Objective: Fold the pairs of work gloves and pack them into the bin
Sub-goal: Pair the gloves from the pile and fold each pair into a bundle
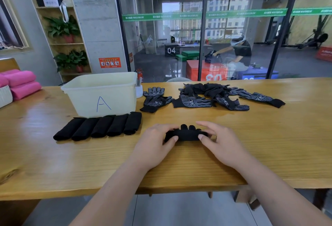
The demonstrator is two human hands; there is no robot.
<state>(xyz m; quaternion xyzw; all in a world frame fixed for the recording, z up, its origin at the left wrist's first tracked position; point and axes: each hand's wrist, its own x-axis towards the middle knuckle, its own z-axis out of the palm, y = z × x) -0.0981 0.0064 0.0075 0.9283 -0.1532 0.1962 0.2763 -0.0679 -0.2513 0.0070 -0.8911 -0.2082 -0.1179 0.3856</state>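
Observation:
A black glove pair [186, 134] lies partly rolled on the wooden table [269, 136], its fingertips poking out at the far side. My left hand [158, 141] grips the roll's left end and my right hand [217, 139] grips its right end, thumbs in front. Several folded black glove rolls [98, 127] lie in a row left of my hands, in front of the white bin [102, 96] marked "A". A flat stacked pair [155, 99] lies right of the bin. A loose heap of dotted black gloves [224, 94] spreads further right.
Pink rolled towels [19, 84] and a white basket [5, 96] sit at the table's far left. A small white bottle [139, 89] stands behind the bin's right corner. A glass wall runs behind the table.

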